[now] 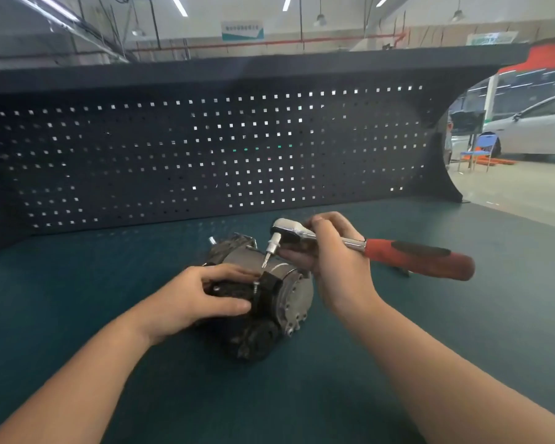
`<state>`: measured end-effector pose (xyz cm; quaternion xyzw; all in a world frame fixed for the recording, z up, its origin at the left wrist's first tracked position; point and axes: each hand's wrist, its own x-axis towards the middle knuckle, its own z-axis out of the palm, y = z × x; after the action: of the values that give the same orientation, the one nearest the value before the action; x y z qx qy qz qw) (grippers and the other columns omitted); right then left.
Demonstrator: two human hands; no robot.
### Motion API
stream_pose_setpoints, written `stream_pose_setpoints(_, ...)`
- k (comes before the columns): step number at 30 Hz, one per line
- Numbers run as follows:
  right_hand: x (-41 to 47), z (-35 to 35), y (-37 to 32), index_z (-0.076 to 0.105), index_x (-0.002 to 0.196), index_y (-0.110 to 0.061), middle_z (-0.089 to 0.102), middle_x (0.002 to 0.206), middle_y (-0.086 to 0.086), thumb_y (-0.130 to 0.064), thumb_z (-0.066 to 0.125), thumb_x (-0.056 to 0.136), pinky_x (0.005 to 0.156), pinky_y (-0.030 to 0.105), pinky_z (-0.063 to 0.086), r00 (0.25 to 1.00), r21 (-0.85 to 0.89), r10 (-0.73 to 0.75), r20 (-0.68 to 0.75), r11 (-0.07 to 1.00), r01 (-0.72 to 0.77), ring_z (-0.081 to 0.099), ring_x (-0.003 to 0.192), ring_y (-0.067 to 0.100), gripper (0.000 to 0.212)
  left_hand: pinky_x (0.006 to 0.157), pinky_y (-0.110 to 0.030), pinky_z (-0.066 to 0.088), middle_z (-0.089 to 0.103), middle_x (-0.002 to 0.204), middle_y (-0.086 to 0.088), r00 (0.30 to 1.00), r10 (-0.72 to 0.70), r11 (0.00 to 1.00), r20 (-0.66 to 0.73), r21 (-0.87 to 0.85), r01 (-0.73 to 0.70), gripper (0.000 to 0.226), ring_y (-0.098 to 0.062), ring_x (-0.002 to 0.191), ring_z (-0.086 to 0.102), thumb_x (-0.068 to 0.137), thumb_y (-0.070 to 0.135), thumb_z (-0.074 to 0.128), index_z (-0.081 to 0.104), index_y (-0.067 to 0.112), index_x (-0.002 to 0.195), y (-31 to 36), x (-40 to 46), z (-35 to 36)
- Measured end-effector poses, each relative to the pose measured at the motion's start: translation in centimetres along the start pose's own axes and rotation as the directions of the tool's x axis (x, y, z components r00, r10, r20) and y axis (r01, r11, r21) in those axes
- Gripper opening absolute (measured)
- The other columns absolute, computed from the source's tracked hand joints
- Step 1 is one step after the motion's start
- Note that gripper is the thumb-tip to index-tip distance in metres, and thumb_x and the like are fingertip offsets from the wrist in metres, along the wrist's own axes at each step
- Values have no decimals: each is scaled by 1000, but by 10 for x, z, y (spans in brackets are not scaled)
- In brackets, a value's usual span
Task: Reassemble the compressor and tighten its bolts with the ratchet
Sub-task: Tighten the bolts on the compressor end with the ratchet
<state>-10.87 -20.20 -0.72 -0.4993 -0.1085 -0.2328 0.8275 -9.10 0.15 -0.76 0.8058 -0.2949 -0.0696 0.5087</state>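
Lying on its side on the dark teal table [77, 315], near the middle: the grey and black metal compressor [269, 293], long axis running away and slightly left, silver end plate turned toward the right. Pressing down on its black near-left housing, the left hand [199, 299], fingers nearly straight, thumb along the near side. Gripped in the right hand [330, 261], just behind its chrome head, the red-handled ratchet [398, 254], handle pointing right. Hanging from the head, the short silver bit [269, 251], tilted down and left, tip just above and right of the small upright silver bolt [256, 286] standing proud of the black bracket beside the left fingertips. Likely next: lowering the bit down and left onto that bolt. Not discernible: the bolt head's recess, any other bolts along the far side, the compressor's underside.
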Motion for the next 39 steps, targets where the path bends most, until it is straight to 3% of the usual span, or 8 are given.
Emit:
stream_pose_setpoints(2,-6,6,6,58,58,-20,65,72,3,-12,53,93,67,35,59,999,9,19,39,1000,-19,72,80,29,37,83,-18,51,70,118,-6,995,-52,965,90,-250,73,27,-17,110,65,86,22,60,75,11,107,1,2,-11)
stream_pose_setpoints(5,-11,8,9,54,58,-17,56,71,4,-14,54,96,68,35,59,998,-25,1,57,1000,0,70,75,21,38,76,-21,54,73,105,-14,995,-95,909,-15,-408,81,28,-20,97,69,89,9,51,77,7,97,2,8,-8)
stream_pose_setpoints(9,-12,9,7,49,62,-12,49,68,3,-12,54,96,65,33,59,995,-89,-83,55,992,88,67,74,19,35,71,-18,53,76,90,-7,976,-23,965,-218,-260,-35,33,-14,86,71,88,5,49,80,18,84,4,12,6)
stream_pose_setpoints(12,-11,8,4,49,60,-15,46,68,4,-16,55,94,66,35,60,991,-125,-120,61,984,127,64,75,21,34,87,-29,52,76,97,-9,975,33,969,-221,-232,-86,26,-20,96,70,79,25,57,78,17,93,9,10,11)
stream_pose_setpoints(15,-11,6,1,48,56,-20,44,66,1,-21,56,89,66,33,60,983,-181,-154,96,969,170,58,74,21,34,85,-26,53,77,94,-3,973,50,981,-225,-173,-90,19,-16,93,71,84,32,69,78,18,92,15,7,19)
stream_pose_setpoints(19,-10,2,2,45,58,-18,44,66,3,-12,54,96,64,29,59,977,-232,-183,110,951,204,58,75,29,39,71,-13,52,77,90,2,966,57,973,-253,-201,-110,16,-5,83,71,89,11,62,76,18,91,17,8,27)
stream_pose_setpoints(34,0,-5,12,50,56,-14,54,69,8,-22,62,83,68,37,59,998,-59,-2,57,998,6,69,72,25,30,77,-14,52,77,89,-3,985,44,982,-168,-176,-74,19,-9,89,72,92,5,60,72,17,100,18,7,27)
stream_pose_setpoints(39,-1,-5,14,55,57,-14,63,73,14,-10,57,95,69,36,58,992,84,94,85,991,-101,70,80,31,38,72,-11,51,77,86,-2,987,39,980,-153,-189,-68,17,-7,85,72,91,5,61,72,17,95,17,8,26)
